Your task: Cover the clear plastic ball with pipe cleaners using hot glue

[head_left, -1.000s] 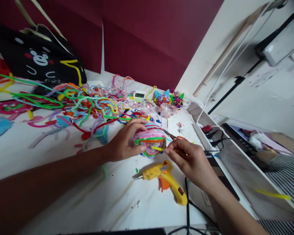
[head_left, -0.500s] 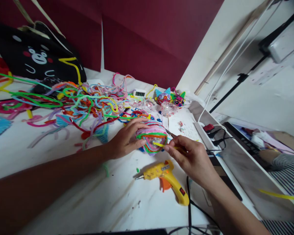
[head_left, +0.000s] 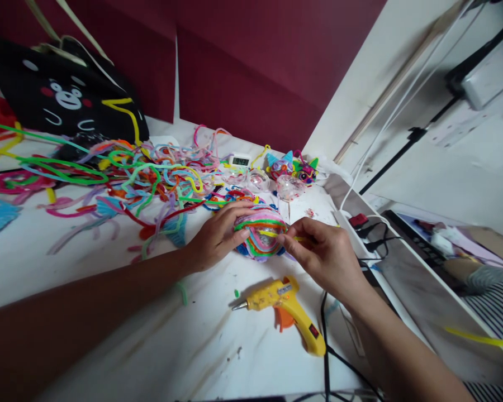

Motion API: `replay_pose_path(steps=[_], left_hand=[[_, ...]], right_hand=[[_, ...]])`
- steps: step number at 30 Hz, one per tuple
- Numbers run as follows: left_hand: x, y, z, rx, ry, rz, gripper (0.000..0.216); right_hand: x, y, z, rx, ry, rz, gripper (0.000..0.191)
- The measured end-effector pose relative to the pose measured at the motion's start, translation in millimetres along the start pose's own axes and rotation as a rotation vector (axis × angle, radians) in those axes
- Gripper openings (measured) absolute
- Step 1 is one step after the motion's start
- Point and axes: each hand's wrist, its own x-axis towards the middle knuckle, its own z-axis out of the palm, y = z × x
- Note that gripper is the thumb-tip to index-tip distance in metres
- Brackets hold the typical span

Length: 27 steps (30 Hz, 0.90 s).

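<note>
A round ball wrapped in bands of coloured pipe cleaner (head_left: 262, 215) sits on the white table, with a bare clear patch on its near side. My left hand (head_left: 218, 237) steadies it from the left, fingers over the top and thumb against the front. Between thumb and forefinger, my right hand (head_left: 329, 254) pinches a yellow pipe cleaner (head_left: 269, 233), which lies across the bare patch. The piece's far end runs into my right palm, partly hidden. Just below both hands rests a yellow glue gun (head_left: 272, 294), its metal nozzle pointing left.
A tangled heap of pipe cleaners (head_left: 151, 178) spreads over the left side. Behind the ball stand a small digital clock (head_left: 239, 161), clear plastic domes (head_left: 290, 187) and finished animal heads (head_left: 280, 165). A black bag (head_left: 67, 103) leans at back left. Black cable (head_left: 326, 335) runs at lower right.
The yellow pipe cleaner has moved up to lie more level across the bare patch. My right hand has shifted slightly up, close against the ball's right side; the ball seems tilted slightly.
</note>
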Motion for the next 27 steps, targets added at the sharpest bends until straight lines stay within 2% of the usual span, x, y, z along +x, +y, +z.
replay_pose_path(steps=[9,15,17,20,23,27], left_hand=[[0,2,0,0.001,0.016,0.006,0.031],[1,4,0,0.002,0.024,0.003,0.031],[0,5,-1,-0.011,0.021,-0.006,0.031],[0,4,-1,-0.024,0.009,-0.011,0.031],[0,2,-1,-0.028,0.004,-0.012,0.032],[1,-1,-1,-0.028,0.016,-0.008,0.032]], right_hand=[[13,2,5,-0.094,0.037,-0.041,0.025],[16,3,8,-0.102,0.019,-0.029,0.02],[16,3,8,-0.062,0.003,-0.007,0.021],[16,2,2,0.118,-0.014,0.048,0.03],[16,1,-12,0.225,0.092,0.073,0.035],[18,2,-31,0.191,0.241,0.081,0.035]])
